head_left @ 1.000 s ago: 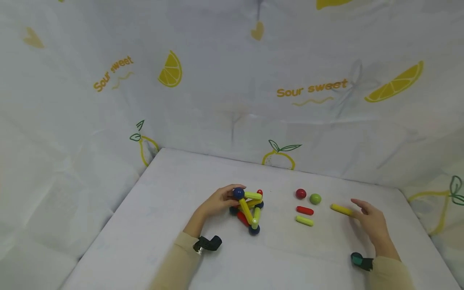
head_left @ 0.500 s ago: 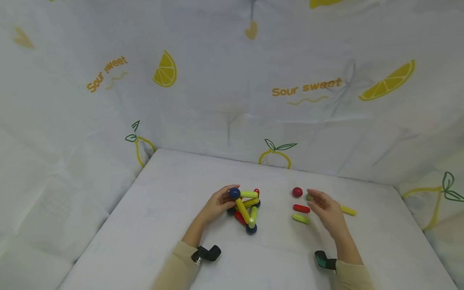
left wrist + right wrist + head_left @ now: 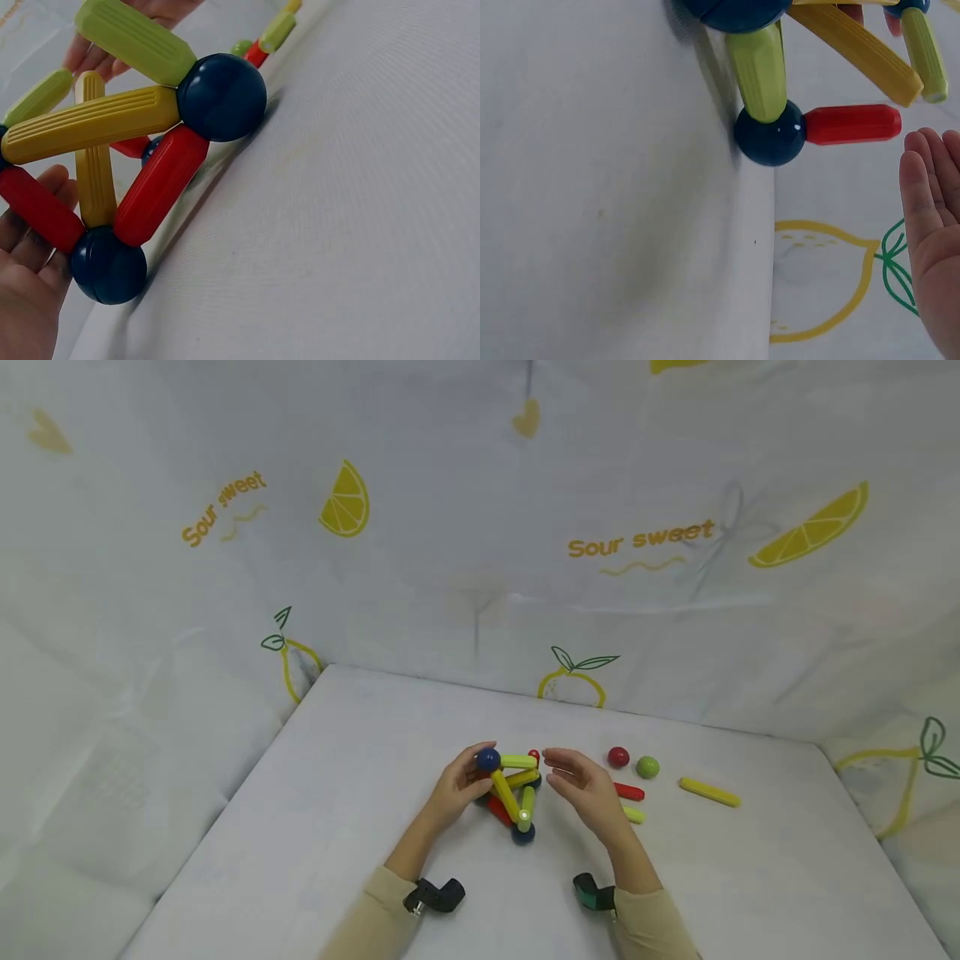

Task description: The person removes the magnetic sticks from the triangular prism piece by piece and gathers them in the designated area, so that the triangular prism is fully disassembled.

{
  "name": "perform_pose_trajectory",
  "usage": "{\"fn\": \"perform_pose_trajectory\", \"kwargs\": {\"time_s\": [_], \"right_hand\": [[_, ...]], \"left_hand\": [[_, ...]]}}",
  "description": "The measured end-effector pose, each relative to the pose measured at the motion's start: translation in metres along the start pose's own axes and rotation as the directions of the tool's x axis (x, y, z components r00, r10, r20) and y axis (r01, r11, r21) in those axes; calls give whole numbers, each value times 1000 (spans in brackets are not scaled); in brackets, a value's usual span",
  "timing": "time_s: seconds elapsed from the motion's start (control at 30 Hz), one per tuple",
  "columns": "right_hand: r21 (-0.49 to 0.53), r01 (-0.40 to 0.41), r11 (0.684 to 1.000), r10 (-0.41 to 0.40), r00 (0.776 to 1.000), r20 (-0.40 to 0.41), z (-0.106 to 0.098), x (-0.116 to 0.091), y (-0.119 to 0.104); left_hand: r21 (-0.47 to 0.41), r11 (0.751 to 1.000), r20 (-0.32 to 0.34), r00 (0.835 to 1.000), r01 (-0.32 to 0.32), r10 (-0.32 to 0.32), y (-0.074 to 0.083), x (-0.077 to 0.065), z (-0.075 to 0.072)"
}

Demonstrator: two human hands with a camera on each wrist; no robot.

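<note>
In the head view, my left hand point(image 3: 457, 789) holds the left side of a magnetic ball-and-stick frame point(image 3: 507, 789), beside its upper blue ball point(image 3: 488, 760). Yellow, lime and red sticks join several blue balls. The left wrist view shows the left fingers point(image 3: 34, 251) behind a slanted red stick point(image 3: 41, 210), partly hidden by it. To the frame's right is my right hand point(image 3: 588, 789), its fingers extended and nothing in them. In the right wrist view its fingertips stand just apart from the free end of another red stick point(image 3: 855, 124).
Right of the frame lie a red ball point(image 3: 618, 757), a green ball point(image 3: 647, 767), a red stick point(image 3: 629, 792), a lime stick point(image 3: 633, 815) and a longer yellow stick point(image 3: 708, 792). A printed white cloth point(image 3: 465, 568) hangs behind the white table point(image 3: 300, 827).
My right hand has moved left, from the loose yellow stick past the green ball to the frame's right side. The yellow stick stays on the table. The left hand keeps its place at the frame.
</note>
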State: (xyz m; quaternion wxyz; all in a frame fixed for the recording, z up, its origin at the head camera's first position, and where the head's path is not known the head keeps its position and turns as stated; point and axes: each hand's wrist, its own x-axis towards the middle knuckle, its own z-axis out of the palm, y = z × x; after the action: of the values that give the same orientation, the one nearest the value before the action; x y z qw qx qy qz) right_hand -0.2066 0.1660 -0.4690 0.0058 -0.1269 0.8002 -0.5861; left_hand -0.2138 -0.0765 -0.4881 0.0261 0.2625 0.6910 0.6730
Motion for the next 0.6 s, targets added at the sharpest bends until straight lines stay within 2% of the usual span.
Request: {"fn": "perform_pose_trajectory", "kwargs": {"time_s": [0.17,0.33,0.6], "right_hand": [[10,39,999,-39,998,39,10,7,-13],[29,39,999,-41,997,65,19,15,-8],[7,30,1000,-30,998,64,24,19,-4]], "left_hand": [[10,1000,-40,999,24,-23,1,1,5],[35,998,-69,997,49,-46,1,0,7],[66,997,-105,993,52,-45,-2,0,8]]}}
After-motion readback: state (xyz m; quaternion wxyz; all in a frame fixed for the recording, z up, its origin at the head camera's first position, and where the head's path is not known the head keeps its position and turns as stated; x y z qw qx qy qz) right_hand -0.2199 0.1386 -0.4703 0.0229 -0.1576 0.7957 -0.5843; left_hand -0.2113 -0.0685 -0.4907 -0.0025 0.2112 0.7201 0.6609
